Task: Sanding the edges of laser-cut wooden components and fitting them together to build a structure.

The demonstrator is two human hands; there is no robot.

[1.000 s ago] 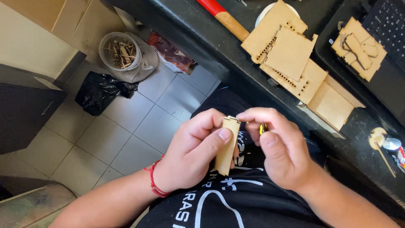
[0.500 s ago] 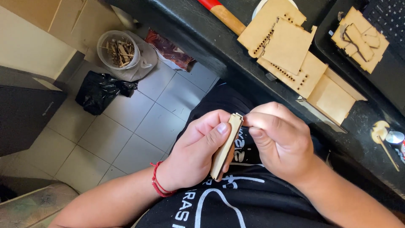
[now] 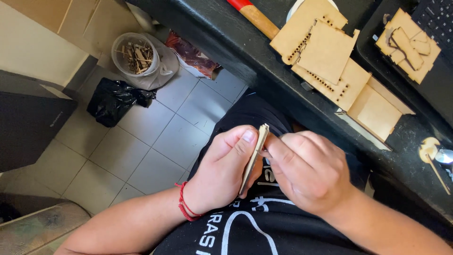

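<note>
- We held a thin wooden panel (image 3: 253, 158) edge-on in our left hand (image 3: 222, 177), the thumb pressed flat along one face and the fingers wrapped behind, so the slim edge pointed up toward the camera and stayed steady.
- The panel sat in our lap area, just in front of the dark shirt (image 3: 245, 226) and below the rim of the black workbench (image 3: 226, 42), apart from the other pieces.
- Our right hand (image 3: 309, 172) was curled closed with its fingertips touching the panel's upper edge; it may have pinched a small tool or part there, but the knuckles hid it and we could not tell.
- A red string bracelet (image 3: 185, 208) circled the left wrist.
- On the workbench lay a stack of laser-cut boards (image 3: 325, 52) with rows of small slots, next to an open wooden box (image 3: 377, 111), probably kept within reach as matching parts.
- Further right sat a cut-out sheet (image 3: 408, 45) beside a keyboard (image 3: 436, 16), and a wooden handle with a red end (image 3: 255, 16) rested at the bench's back.
- On the tiled floor (image 3: 155, 137) a clear bucket of wood scraps (image 3: 136, 55) and a black bag (image 3: 113, 99) stood well apart from our hands.
</note>
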